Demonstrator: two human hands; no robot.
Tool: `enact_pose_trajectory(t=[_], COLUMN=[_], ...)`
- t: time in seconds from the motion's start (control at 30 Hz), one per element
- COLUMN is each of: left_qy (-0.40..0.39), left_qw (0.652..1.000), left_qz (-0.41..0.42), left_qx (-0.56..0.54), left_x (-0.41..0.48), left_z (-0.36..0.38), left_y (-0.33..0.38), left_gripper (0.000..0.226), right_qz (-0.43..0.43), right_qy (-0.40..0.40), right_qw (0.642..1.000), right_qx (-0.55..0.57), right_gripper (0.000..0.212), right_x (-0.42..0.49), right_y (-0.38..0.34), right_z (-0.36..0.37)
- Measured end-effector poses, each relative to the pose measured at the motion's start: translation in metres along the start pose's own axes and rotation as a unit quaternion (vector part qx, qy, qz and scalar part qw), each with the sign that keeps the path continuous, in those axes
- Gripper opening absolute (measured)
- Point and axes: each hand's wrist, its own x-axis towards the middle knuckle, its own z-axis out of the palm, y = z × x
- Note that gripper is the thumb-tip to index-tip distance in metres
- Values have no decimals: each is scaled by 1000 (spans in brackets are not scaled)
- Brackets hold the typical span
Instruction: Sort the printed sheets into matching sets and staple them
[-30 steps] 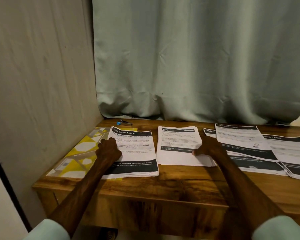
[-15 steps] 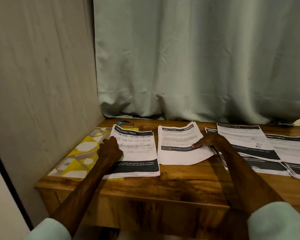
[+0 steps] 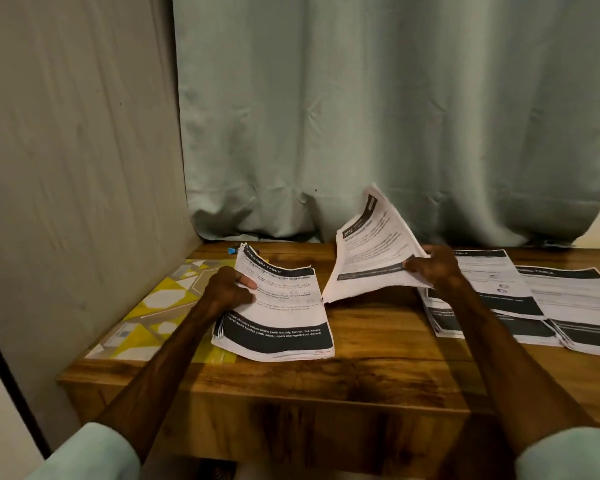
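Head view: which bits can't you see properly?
- Blue thing, head view: mostly hidden behind the left pile; can't tell what it is.
- Small print on the lifted pile: too blurred to read.
- Far-right papers: cut off by the picture's right edge.
- Left hand: fingers tucked under its pile.
- Middle papers: partly covered by the right hand and arm.

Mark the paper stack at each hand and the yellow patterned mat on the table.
Left stack (image 3: 284, 306): head view, white text area of its top sheet.
Right stack (image 3: 371, 251): head view, printed middle of the raised top page.
Yellow mat (image 3: 153, 306): head view, bare patterned part beside the arm.
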Motion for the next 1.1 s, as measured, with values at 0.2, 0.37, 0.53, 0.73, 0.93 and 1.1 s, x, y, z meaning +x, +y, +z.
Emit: enact_pose_trajectory(t=[0.2,0.37,0.53,0.73,0.93,1.1], left_qy=[-9,13,44,54,61,70], left_qw=[1000,999,997,996,996,995], left_qz=[-15,-35,-65,-57,-35,-19], left_qx=[14,-4,15,42,63,68], left_x=[9,20,31,33,28,27], left_z=[40,63,67,75,77,76], left_y=[27,41,43,37,33,32], left_gripper=[27,35,44,39,32,32], right_qz=[25,54,76,105,66,4], right_qy=[8,-42,-69,-56,-57,16], right_qw=[998,997,993,983,976,972], right_qx=[58,41,59,138,201,232], right_gripper=[44,38,36,37,26,30], right_x=[7,-1,-11,-36,-81,-89], right_y=[17,33,46,65,80,74], right_z=[-32,-44,-40,-18,7,2])
